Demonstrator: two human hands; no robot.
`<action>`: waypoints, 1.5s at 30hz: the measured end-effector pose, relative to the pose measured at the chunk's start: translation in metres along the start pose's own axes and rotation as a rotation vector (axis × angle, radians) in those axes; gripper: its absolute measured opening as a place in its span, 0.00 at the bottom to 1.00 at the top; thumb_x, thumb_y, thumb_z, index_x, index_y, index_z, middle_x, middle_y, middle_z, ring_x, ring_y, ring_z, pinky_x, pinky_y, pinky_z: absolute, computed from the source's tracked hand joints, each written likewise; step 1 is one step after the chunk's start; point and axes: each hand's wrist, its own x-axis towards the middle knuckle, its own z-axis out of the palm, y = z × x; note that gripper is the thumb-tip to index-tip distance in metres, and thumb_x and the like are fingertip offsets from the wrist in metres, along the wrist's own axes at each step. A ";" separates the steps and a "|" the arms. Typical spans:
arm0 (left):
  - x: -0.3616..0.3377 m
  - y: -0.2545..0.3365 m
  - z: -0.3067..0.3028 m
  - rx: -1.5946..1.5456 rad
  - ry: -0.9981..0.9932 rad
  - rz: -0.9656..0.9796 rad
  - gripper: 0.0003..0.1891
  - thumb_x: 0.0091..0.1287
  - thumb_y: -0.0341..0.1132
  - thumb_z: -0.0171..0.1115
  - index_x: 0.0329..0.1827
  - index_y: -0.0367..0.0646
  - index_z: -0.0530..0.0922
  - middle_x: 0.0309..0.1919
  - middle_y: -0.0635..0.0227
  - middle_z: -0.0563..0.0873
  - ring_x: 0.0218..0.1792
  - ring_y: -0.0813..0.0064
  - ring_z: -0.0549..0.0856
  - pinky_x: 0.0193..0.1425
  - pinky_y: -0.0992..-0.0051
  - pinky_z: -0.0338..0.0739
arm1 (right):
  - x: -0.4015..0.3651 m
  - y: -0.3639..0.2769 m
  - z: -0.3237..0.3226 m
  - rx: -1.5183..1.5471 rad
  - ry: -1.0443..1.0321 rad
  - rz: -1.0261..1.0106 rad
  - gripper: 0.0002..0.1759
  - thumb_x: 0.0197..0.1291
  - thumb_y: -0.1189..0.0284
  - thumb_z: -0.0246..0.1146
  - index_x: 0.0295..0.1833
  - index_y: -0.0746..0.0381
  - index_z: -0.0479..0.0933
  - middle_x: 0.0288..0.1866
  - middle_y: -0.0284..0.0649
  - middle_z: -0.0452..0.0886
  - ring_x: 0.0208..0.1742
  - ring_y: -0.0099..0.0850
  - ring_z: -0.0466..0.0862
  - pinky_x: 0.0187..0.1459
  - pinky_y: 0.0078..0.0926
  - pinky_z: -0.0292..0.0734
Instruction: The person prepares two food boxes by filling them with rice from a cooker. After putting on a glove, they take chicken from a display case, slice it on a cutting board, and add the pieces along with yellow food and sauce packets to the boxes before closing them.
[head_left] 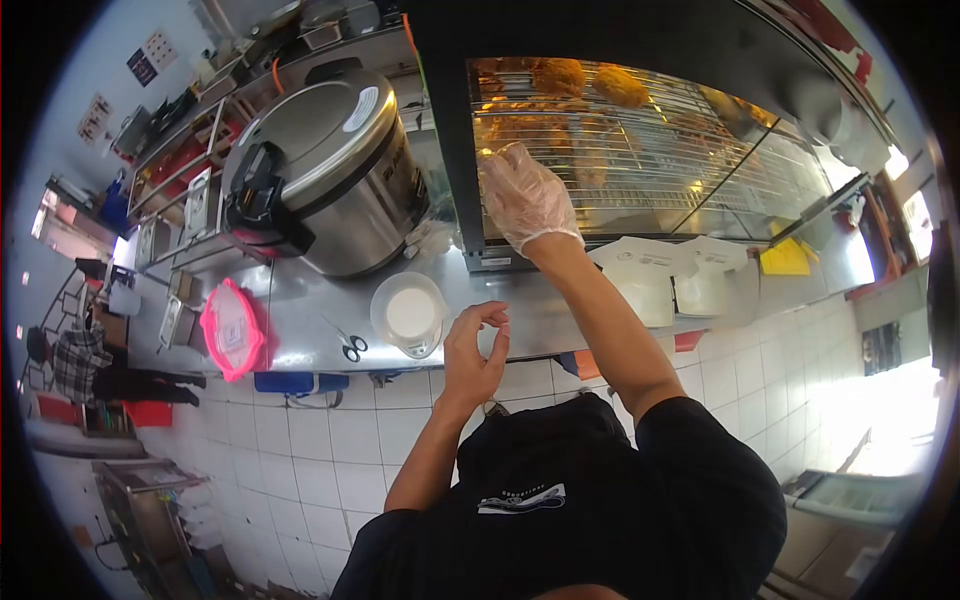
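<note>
My right hand (pixel 527 200), in a clear plastic glove, is at the left side of the lit food warmer cabinet (pixel 450 130). Its fingers are bent in, and what they grip, if anything, is hidden. Behind it, golden fried pieces (pixel 620 86) lie on wire racks (pixel 660 130). Bare and held over the counter's front edge, my left hand (pixel 474 352) has curved fingers, with the thumb apart and nothing between them. Just left of it is a white round container (pixel 411 312) on what looks like a small kitchen scale (pixel 424 347).
A large steel rice cooker (pixel 330 170) stands on the metal counter (pixel 300 300). Scissors (pixel 354 347) and a pink-rimmed basket (pixel 232 330) lie near its front edge. White paper packaging (pixel 640 280) and a yellow item (pixel 788 257) are at right. Another person (pixel 85 365) is far left.
</note>
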 end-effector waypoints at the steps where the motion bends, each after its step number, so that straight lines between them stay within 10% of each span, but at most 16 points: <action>1: 0.003 -0.001 0.001 -0.006 -0.011 0.005 0.14 0.65 0.26 0.64 0.54 0.41 0.81 0.40 0.63 0.87 0.43 0.65 0.85 0.50 0.65 0.76 | 0.000 0.001 -0.002 -0.015 -0.010 -0.017 0.10 0.64 0.72 0.63 0.51 0.55 0.78 0.48 0.42 0.77 0.42 0.44 0.85 0.42 0.40 0.84; 19: -0.013 -0.034 -0.029 -0.032 -0.090 -0.081 0.13 0.66 0.26 0.64 0.53 0.41 0.81 0.40 0.63 0.87 0.44 0.66 0.85 0.50 0.66 0.76 | -0.035 0.083 -0.052 -0.202 0.537 0.429 0.18 0.59 0.79 0.63 0.55 0.56 0.76 0.47 0.46 0.79 0.45 0.48 0.83 0.44 0.46 0.80; 23: -0.005 -0.033 -0.031 -0.036 -0.121 -0.060 0.12 0.67 0.27 0.64 0.52 0.41 0.81 0.40 0.63 0.87 0.43 0.66 0.85 0.50 0.66 0.76 | -0.008 0.049 -0.068 -0.174 0.614 0.191 0.19 0.59 0.79 0.62 0.56 0.55 0.78 0.54 0.45 0.79 0.48 0.47 0.84 0.48 0.43 0.83; 30: 0.002 -0.021 -0.040 -0.035 -0.138 0.022 0.11 0.67 0.28 0.64 0.52 0.40 0.81 0.39 0.63 0.87 0.42 0.67 0.85 0.50 0.67 0.76 | 0.097 0.103 -0.051 -0.799 0.137 0.435 0.33 0.72 0.55 0.56 0.80 0.46 0.62 0.79 0.45 0.67 0.78 0.41 0.68 0.76 0.39 0.66; 32: -0.002 -0.022 -0.042 -0.041 -0.133 0.006 0.11 0.67 0.28 0.64 0.52 0.40 0.81 0.39 0.63 0.87 0.42 0.67 0.85 0.50 0.67 0.76 | 0.123 0.106 -0.069 -0.494 -0.416 0.742 0.36 0.72 0.52 0.53 0.83 0.41 0.55 0.84 0.42 0.57 0.83 0.37 0.59 0.81 0.35 0.57; 45: -0.017 -0.033 -0.049 -0.064 -0.101 -0.051 0.11 0.67 0.28 0.63 0.51 0.40 0.81 0.39 0.63 0.87 0.42 0.67 0.85 0.50 0.67 0.76 | 0.140 0.118 -0.082 -0.626 -0.059 0.498 0.31 0.72 0.56 0.54 0.78 0.48 0.66 0.78 0.43 0.70 0.76 0.41 0.72 0.74 0.38 0.69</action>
